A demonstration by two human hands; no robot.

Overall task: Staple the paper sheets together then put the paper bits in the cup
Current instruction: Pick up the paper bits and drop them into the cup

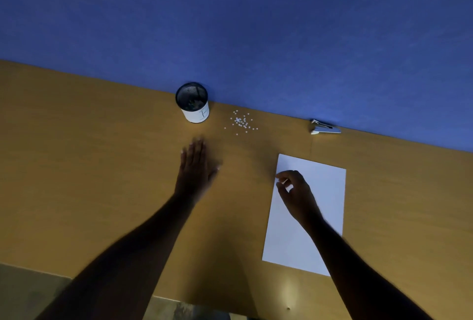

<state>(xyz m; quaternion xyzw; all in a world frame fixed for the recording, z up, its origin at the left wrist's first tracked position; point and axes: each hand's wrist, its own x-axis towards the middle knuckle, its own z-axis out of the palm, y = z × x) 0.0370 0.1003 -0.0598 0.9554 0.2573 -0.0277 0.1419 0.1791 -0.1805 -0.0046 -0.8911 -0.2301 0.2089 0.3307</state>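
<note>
On a tan surface [102,166], the left hand [195,166] lies flat with fingers straight (blurred), the right hand [294,189] hovers loosely curled over paper sheets [325,191], holding nothing visible, near scattered paper bits [242,122].

left hand [195,163] flat, right hand [297,193] curled

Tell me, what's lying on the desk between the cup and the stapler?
A scatter of paper bits lies between the cup and the stapler, nearer the cup, in the head view.
</note>
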